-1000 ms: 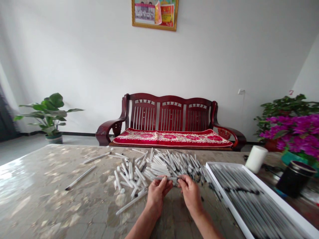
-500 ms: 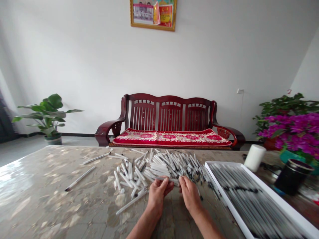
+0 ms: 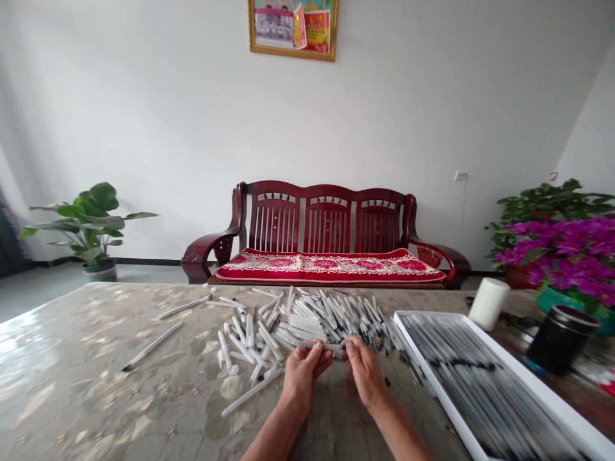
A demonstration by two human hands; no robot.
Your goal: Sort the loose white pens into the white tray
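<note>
Both of my hands are together over the marble table (image 3: pixel 96 384), pinching one white pen (image 3: pixel 323 346) held level between them. My left hand (image 3: pixel 302 376) grips its left part with curled fingers. My right hand (image 3: pixel 366 372) closes on its dark right end. Just behind them lies a heap of white pens and pen parts (image 3: pixel 307 317). To the right is a white tray (image 3: pixel 528 397) filled with several finished pens laid side by side.
Loose single pens (image 3: pixel 152 346) lie on the table's left half. A white cup (image 3: pixel 489 303), a black jar (image 3: pixel 558 338) and a pot of purple flowers (image 3: pixel 571 250) stand at the right. A red wooden bench (image 3: pixel 327 246) and a green plant (image 3: pixel 91 224) are behind.
My hands and the pen have stayed in almost the same place, fingers shifting slightly on it. The view has tilted a little.
</note>
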